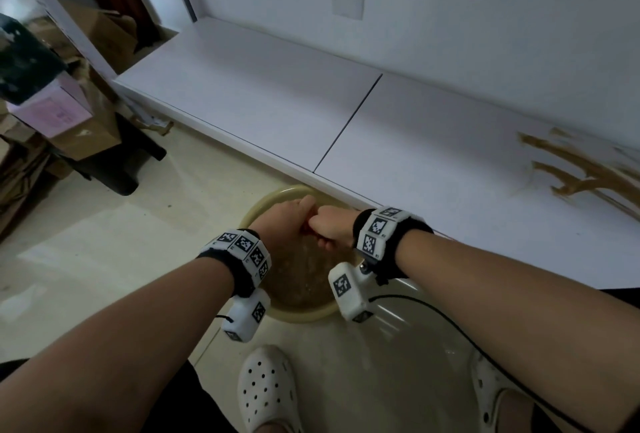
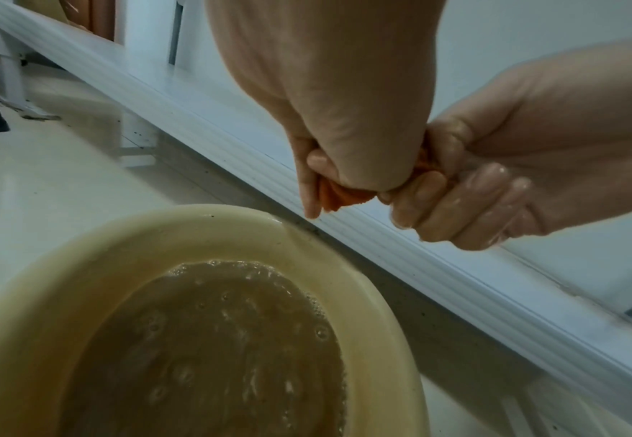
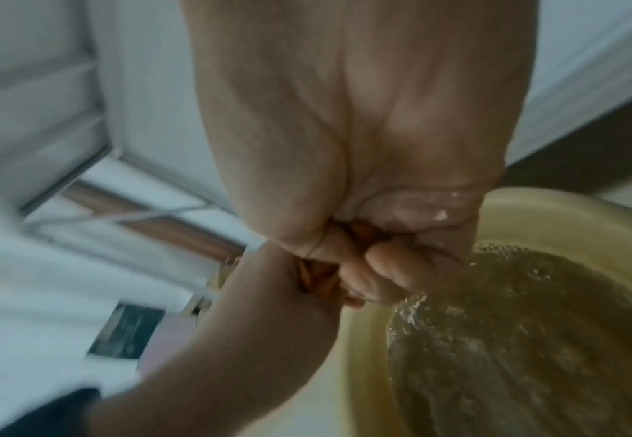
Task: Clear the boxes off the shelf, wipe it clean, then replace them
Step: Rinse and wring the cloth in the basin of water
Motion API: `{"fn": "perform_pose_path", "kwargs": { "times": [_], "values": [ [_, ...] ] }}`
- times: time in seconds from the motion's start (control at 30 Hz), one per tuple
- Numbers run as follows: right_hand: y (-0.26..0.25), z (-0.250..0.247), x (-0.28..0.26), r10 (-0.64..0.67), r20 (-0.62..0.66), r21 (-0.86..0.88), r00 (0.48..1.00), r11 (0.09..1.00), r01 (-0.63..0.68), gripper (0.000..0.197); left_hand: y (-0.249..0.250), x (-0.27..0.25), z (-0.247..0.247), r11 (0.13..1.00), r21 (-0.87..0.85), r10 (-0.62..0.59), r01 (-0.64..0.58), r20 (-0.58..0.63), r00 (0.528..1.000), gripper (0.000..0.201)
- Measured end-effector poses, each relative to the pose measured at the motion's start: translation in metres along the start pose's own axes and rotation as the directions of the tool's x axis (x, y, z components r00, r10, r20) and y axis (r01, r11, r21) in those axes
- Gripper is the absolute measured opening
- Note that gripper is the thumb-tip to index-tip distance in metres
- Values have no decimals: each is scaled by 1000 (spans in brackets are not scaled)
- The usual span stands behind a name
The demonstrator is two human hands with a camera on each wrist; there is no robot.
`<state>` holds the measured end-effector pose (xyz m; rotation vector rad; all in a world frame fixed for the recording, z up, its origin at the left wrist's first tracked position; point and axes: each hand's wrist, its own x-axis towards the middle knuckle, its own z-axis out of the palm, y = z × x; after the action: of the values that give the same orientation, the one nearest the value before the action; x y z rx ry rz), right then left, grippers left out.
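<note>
- Shelf [image 1: 270, 86]: a low white surface along the wall, bare across its left and middle panels; a dark seam divides the two panels.
- Brown smears [image 1: 581, 169] mark the shelf's right end.
- Boxes [image 1: 93, 134]: cardboard cartons stand stacked on the floor to the left, well apart from the hands; one carries a pink label [image 1: 55, 113].
- Orange cloth [image 2: 344, 195]: bunched tight between both fists, only small folds showing, held above the basin.
- Left hand [image 1: 287, 221]: fingers curled fully round one end of the cloth.
- Right hand [image 1: 332, 228]: fingers likewise clenched on the other end, knuckles touching the left hand; its wet fingertips [image 2: 468, 204] glisten in the left wrist view.
- Basin [image 2: 94, 251]: a cream plastic bowl on the floor, its far rim just beside the shelf's front edge, directly below the hands.
- Water [image 2: 210, 349] in the basin: murky brown, rippled, with bubbles at the surface.
- White perforated clogs [image 1: 266, 391] on the person's feet, near the basin on a pale tiled floor [image 1: 86, 242].
- Marker-tagged bands with cameras sit on both wrists.
</note>
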<state>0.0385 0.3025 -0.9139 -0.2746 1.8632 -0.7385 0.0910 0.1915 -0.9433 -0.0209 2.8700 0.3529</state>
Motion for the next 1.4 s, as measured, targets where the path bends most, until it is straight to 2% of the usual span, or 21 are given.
{"fn": "perform_pose_path", "kwargs": {
  "times": [0.1, 0.17, 0.33, 0.53, 0.73, 0.93, 1.0, 1.1, 1.17, 1.23, 1.27, 1.33, 1.4],
  "values": [
    [1, 4, -2, -129, -22, -302, 991, 946, 117, 25, -1, 0, 1, 998, 35, -58, 56, 66, 996, 19],
    [4, 7, -3, -174, -61, -406, 983, 904, 135, 28, -1, 0, 3, 997, 12, -82, 81, 83, 993, 20],
    [7, 8, -3, -241, -120, -489, 963, 859, 154, 30, 6, -1, -3, 987, -55, -148, 154, 101, 984, 16],
    [13, 7, -1, -298, -124, -594, 946, 786, 170, 28, 15, 1, -11, 986, -1, -162, 165, 172, 972, 19],
    [18, 5, 2, -370, -98, -693, 924, 691, 203, 25, 19, 1, -18, 945, -153, -226, 290, 336, 914, 26],
    [23, 3, 7, -390, -47, -750, 920, 622, 225, 22, 8, 2, -13, 811, -365, -245, 458, 500, 831, 25],
    [25, 2, 10, -360, -52, -727, 932, 653, 211, 30, 9, 3, -8, 799, -392, -224, 456, 510, 831, 32],
    [31, -1, 15, -287, -90, -664, 954, 731, 157, 41, 7, 5, 1, 869, -334, -208, 365, 422, 882, 57],
    [34, -3, 18, -268, -130, -618, 955, 775, 133, 39, 4, 3, 5, 854, -379, -183, 357, 423, 887, 80],
    [38, -5, 22, -250, -159, -569, 955, 814, 118, 39, -3, 1, 6, 827, -393, -230, 402, 415, 880, 93],
    [40, -6, 23, -225, -170, -541, 959, 835, 100, 39, -8, 1, 7, 807, -399, -280, 435, 391, 877, 92],
    [43, -8, 26, -170, -175, -485, 970, 872, 66, 35, -14, 0, 3, 783, -402, -351, 475, 345, 871, 77],
    [46, -10, 32, -144, -175, -449, 974, 892, 52, 31, -18, 2, 2, 769, -442, -335, 462, 336, 880, 65]
  ]
}}
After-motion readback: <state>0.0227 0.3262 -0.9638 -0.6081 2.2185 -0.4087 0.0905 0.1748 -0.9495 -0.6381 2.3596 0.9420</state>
